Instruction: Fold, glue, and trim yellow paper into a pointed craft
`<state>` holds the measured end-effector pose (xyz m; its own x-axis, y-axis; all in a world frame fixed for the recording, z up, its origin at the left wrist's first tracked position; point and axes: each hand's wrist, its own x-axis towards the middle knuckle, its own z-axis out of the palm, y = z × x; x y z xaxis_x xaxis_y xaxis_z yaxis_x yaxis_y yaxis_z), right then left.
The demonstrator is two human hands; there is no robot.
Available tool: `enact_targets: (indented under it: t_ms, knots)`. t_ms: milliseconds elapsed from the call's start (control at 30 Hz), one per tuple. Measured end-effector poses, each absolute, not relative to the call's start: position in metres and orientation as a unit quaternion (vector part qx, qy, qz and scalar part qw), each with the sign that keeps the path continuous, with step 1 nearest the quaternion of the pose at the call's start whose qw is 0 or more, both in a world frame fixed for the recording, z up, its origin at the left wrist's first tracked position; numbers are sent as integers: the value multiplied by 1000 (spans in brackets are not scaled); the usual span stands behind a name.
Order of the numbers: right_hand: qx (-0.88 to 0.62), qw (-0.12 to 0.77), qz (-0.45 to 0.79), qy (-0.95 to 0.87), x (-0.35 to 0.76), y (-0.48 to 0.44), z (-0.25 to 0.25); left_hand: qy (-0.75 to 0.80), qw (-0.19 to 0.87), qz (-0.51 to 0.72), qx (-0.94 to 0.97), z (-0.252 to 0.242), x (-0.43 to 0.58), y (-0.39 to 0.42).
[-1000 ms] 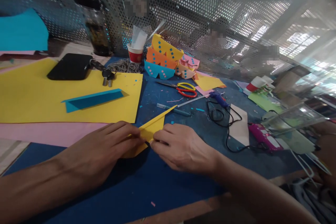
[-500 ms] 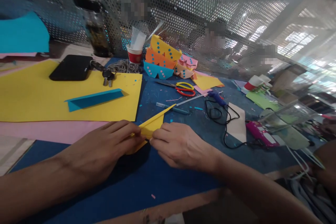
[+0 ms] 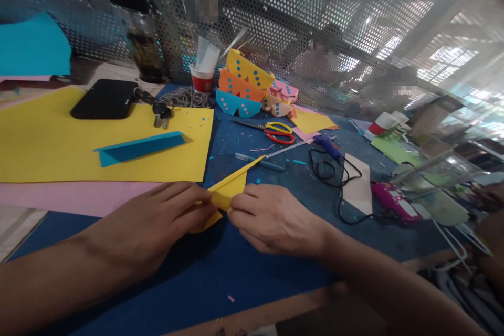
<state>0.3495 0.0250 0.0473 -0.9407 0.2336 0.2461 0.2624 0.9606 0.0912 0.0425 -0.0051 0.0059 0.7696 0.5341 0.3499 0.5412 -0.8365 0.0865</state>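
Observation:
A folded piece of yellow paper (image 3: 229, 187) is held between my two hands, just above the blue tabletop. My left hand (image 3: 173, 207) is closed on its left side, fingers pinching the folded edge. On the lower right edge, my right hand (image 3: 268, 218) grips the paper with curled fingers; the fingertips are partly hidden. Behind the paper's upper tip lies a pen (image 3: 262, 163). To the left, a folded blue paper strip (image 3: 142, 148) rests on a large yellow sheet (image 3: 59, 152).
Scissors (image 3: 271, 130), a blue glue gun (image 3: 327, 146) with a black cord and a magenta device (image 3: 396, 202) lie beyond my right hand. Decorated folded papers (image 3: 242, 86) and a red-and-white cup (image 3: 202, 80) stand behind. A phone (image 3: 104, 98) and keys (image 3: 160, 113) lie left.
The view has shifted slightly. Both hands keep their hold on the yellow paper, and my right hand sits a touch farther right, with a little more paper showing between them.

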Motion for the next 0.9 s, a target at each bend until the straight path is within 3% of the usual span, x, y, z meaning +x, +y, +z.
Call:
enact_targets:
  t_ms: [900]
  knots:
    - [-167, 96, -21, -981, 354, 27, 42, -286, 8, -170, -943, 3, 42, -4]
